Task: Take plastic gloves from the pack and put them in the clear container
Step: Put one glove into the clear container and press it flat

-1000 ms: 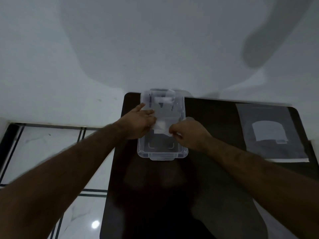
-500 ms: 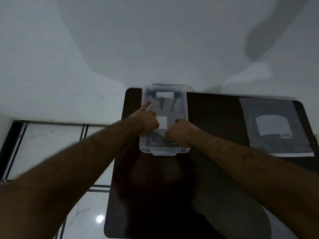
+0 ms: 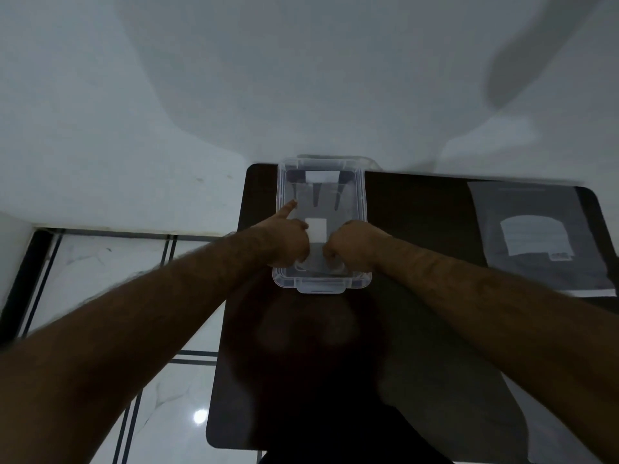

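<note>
Both hands are down inside the clear container [image 3: 363,209] on the dark counter [image 3: 418,236]; the left hand [image 3: 288,242] has its grip curled, one finger pointing out; the right hand [image 3: 351,244] is a fist; both press the plastic gloves [image 3: 316,229] flat; the pack [image 3: 536,236] lies well apart, to the right.

Both hands fill the clear container's [image 3: 321,226] near half; its far half stays open. Bare table [image 3: 418,229] separates it from the pack [image 3: 536,236] at the right edge.
</note>
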`<move>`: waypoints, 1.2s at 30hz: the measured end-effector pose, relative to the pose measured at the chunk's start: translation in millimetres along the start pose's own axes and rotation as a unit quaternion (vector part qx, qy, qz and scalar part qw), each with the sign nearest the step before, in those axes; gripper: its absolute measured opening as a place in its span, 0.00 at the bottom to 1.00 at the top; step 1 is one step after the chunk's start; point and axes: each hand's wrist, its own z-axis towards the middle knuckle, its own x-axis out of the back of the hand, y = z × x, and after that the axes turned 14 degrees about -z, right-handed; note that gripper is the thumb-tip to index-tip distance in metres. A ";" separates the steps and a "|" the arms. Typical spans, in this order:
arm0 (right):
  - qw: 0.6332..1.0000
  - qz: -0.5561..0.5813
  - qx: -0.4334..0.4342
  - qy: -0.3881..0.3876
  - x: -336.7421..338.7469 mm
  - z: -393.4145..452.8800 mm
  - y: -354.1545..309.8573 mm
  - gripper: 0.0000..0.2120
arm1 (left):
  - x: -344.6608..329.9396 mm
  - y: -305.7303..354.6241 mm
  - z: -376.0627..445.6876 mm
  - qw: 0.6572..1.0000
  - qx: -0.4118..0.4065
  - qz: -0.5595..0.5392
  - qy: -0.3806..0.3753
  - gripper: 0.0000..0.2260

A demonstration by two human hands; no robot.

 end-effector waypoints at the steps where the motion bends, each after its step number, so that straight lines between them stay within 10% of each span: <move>1: 1.000 -0.014 -0.004 0.002 0.0 1.3 -1.7 0.18 | -1.5 2.5 0.3 1.000 -0.001 0.004 -0.005 0.16; 25: 0.990 -0.130 -0.017 -0.040 -7.1 15.3 -14.7 0.20 | 1.3 19.4 0.2 0.998 0.052 0.030 -0.024 0.18; 36: 0.963 0.102 -0.121 0.219 -35.3 -114.6 -13.5 0.20 | 28.0 82.2 -71.6 0.981 0.043 -0.075 0.176 0.18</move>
